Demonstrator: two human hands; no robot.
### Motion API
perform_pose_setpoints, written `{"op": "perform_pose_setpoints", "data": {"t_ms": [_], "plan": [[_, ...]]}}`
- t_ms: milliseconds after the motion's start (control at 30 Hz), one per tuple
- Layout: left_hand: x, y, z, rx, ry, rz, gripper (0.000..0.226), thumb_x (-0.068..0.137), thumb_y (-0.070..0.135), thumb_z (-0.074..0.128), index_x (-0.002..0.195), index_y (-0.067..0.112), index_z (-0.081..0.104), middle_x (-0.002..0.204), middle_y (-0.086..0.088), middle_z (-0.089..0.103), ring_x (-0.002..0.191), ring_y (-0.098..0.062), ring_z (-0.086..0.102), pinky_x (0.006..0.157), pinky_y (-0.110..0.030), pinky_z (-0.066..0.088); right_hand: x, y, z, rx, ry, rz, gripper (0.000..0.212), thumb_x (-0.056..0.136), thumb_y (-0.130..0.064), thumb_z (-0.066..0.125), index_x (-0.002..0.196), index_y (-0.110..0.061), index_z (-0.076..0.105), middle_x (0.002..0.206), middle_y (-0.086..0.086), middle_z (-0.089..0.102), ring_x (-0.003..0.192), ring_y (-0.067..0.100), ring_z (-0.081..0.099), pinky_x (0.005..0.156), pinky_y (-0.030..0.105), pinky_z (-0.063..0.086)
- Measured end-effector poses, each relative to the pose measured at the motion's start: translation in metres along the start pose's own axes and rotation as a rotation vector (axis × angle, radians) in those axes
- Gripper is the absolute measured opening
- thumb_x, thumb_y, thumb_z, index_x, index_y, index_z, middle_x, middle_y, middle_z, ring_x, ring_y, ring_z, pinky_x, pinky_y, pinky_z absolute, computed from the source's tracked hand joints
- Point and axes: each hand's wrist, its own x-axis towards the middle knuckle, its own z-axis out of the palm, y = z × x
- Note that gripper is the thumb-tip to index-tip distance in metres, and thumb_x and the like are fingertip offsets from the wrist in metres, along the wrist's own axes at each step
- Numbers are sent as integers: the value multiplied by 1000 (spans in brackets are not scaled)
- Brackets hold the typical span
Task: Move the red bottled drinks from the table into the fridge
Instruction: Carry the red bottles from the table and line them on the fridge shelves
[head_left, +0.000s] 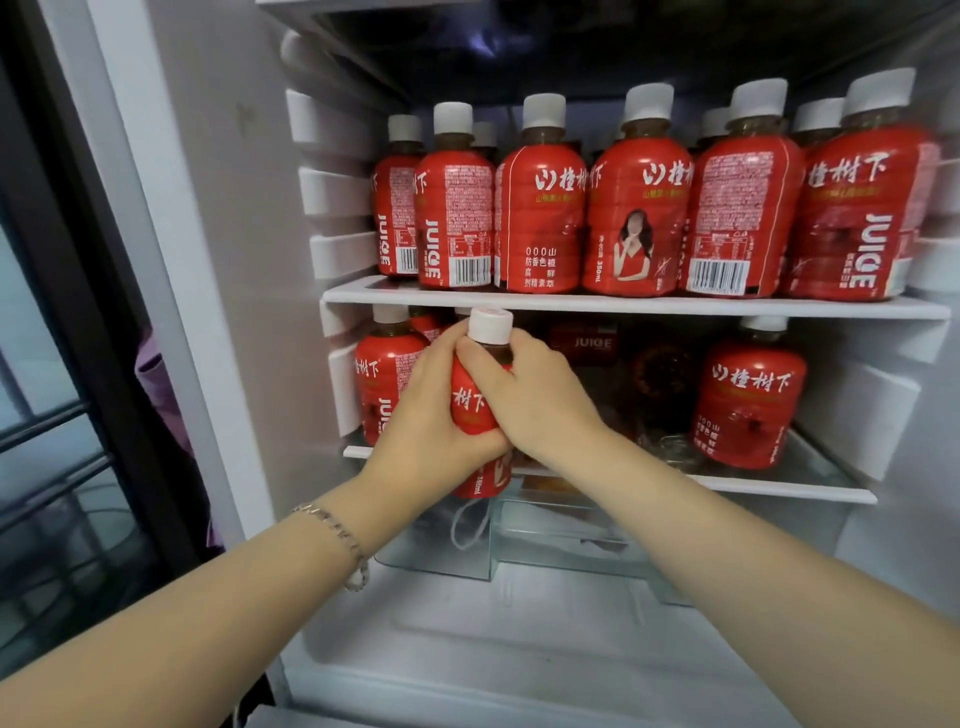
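Head view shows your left hand (431, 410), a bracelet (337, 540) on its wrist, wrapped around the lower body of a red bottle (474, 410) at centre frame, before the lower shelf (779, 486) of the open fridge (218, 260). Your right hand (530, 395) grips the same bottle near its neck. Right of it, one bottle (748, 400) stands on that shelf; the upper shelf (623, 305) carries a full row.

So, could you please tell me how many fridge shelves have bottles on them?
2: the upper shelf, full across, and the lower shelf, with bottles at both ends; more may be hidden.
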Motion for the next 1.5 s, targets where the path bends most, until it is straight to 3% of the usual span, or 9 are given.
{"op": "perform_pose_setpoints", "data": {"t_ms": [100, 267, 500, 600, 700, 833, 1000, 1267, 1500], "plan": [[-2, 1, -5, 83, 24, -9, 82, 69, 27, 81, 136, 28, 33, 133, 9, 44, 121, -4, 43, 96, -13, 35, 0, -5, 10, 81, -9, -1, 45, 92, -51, 42, 120, -17, 52, 110, 3, 63, 100, 21, 62, 90, 43, 51], [-9, 0, -9, 65, 87, -88, 79, 70, 31, 79, 135, 27, 34, 128, 11, 47, 120, -7, 47, 104, -36, 42, 10, -11, 14, -64, -162, -40, 46, 93, -53, 37, 121, -18, 50, 113, 3, 62, 100, 21, 61, 90, 43, 50], [-4, -1, 6, 263, 206, -99, 79, 75, 40, 72, 140, 19, 32, 134, 1, 44, 124, -16, 42, 103, -44, 42, 18, 10, 17, 89, -159, -75, 67, 85, -66, 34, 131, -19, 43, 126, 4, 53, 119, 21, 49, 102, 44, 42], [-1, -6, 12, 563, 334, -34, 77, 74, 59, 57, 133, 12, 43, 131, -12, 45, 121, -29, 38, 103, -50, 35, 6, 34, 12, 97, -6, -107, 43, 99, -40, 31, 133, -16, 43, 128, 3, 49, 124, 15, 41, 107, 31, 33], [6, -13, 17, 661, 365, -20, 79, 67, 61, 57, 125, 9, 49, 124, -16, 51, 117, -35, 40, 98, -52, 32, 13, 69, 1, -78, 216, -3, 32, 99, -16, 35, 125, -9, 52, 124, 13, 52, 118, 25, 48, 100, 29, 35], [12, -16, 29, 684, 375, -39, 75, 67, 58, 57, 121, 8, 50, 116, -15, 54, 111, -34, 47, 96, -48, 33, 62, 106, -10, -595, -69, 176, 46, 92, -19, 48, 137, -10, 40, 140, 18, 38, 129, 35, 38, 106, 39, 36], [24, -25, 30, 826, 394, 11, 74, 62, 57, 71, 110, 4, 55, 100, -14, 57, 94, -34, 54, 88, -43, 34, 105, 124, -5, -776, -96, 196, 70, 97, -38, 39, 151, -18, -1, 158, 12, -5, 145, 31, -2, 119, 41, 6], [29, -31, 33, 826, 452, 41, 74, 66, 63, 46, 109, 3, 52, 98, -15, 55, 95, -27, 39, 86, -38, 23, 114, 115, 1, -402, 91, 459, 87, 89, -32, 59, 150, -14, 0, 153, 27, -6, 142, 42, 1, 115, 47, 15], [29, -33, 33, 827, 435, 49, 73, 66, 61, 47, 108, 2, 51, 98, -16, 55, 94, -28, 37, 85, -39, 23, 108, 104, 21, -252, 171, 507, 87, 92, -36, 55, 149, -7, -4, 155, 22, 3, 143, 36, 10, 114, 41, 15]]}}
